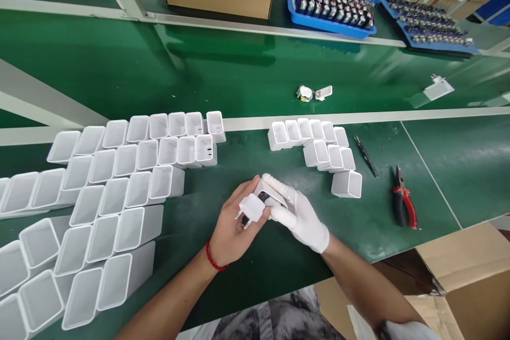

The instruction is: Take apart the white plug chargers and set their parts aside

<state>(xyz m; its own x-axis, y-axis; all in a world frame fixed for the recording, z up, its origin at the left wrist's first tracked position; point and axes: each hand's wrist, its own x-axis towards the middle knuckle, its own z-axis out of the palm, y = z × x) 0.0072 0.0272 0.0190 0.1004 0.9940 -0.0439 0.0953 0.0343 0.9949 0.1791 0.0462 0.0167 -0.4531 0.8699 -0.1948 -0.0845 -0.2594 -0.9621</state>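
Left hand [233,231] closes its grip on a plug [251,208], gloved right hand [302,219] on a shell [271,193] (parts touching); seating them likely needs square alignment.

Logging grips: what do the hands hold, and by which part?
The left hand pinches the white plug cap by its edges; the gloved right hand wraps the white casing around its body.

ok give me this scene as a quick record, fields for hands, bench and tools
left hand: bare, red wristband, grips white plug cap, prongs showing
right hand: white glove, holds white shell against the cap
bench: green; rows of empty shells at left, smaller cluster at centre
tools: red pliers, thin black tool
behind: blue tray of parts
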